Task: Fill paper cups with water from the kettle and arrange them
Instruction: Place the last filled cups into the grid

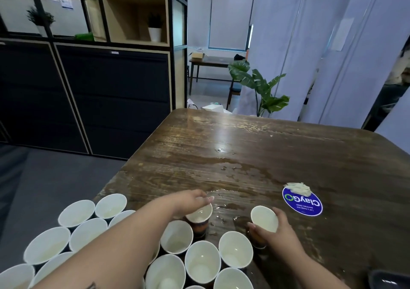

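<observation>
Our left hand (195, 200), forearm stretched forward across the cluster of cups (199, 264), pinches the far rim of one paper cup (199, 219) from above with curled fingertips. Our right hand (275, 228) wraps around the side of a second cup (264, 219), tilted toward us, just beside the cluster. Both cups rest on the wet wooden table (288, 155). A round blue sticker (302, 202) lies beyond the right hand. The kettle cannot be identified.

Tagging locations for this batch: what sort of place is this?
Probably an office break or common area: dark filing cabinets under a shelving unit, a wooden table with a ClayGo sticker, potted plant.
</observation>
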The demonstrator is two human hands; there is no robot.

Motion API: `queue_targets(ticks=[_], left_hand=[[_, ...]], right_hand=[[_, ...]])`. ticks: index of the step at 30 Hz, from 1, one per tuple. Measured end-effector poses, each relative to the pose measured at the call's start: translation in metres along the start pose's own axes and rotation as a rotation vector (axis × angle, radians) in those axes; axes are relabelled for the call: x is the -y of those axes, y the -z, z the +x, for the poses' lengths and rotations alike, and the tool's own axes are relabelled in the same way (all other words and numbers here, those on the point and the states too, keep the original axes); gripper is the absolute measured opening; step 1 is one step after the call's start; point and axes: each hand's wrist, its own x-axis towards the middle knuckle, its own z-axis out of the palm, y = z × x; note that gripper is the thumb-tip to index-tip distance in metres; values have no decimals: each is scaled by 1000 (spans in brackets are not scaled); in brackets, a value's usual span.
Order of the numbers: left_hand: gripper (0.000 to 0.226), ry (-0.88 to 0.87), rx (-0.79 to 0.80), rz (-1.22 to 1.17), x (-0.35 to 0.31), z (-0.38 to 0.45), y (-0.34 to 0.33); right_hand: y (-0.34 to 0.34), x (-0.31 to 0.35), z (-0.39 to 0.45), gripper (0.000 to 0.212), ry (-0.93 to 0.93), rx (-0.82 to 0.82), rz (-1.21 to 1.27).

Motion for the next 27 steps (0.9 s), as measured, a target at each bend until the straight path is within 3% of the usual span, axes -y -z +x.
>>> queue_targets(ticks=[6,12,19,23,27], left_hand=[[62,-23,59,21,-11,-3,-4],[65,21,168,-139,-20,-9,-11],[73,25,184,-161,-19,-18,-11],[76,32,128,-279,-16,-20,-7],[81,33,-85,-306,3,-20,11]], right_hand=[[8,2,-4,69,-25,26,-62],[8,-2,-5,75,-28,24,-51],[4,-3,0,75,-88,36,-29],[0,1,2,68,-87,19,-30],[-2,8,6,63,-77,5,-50]])
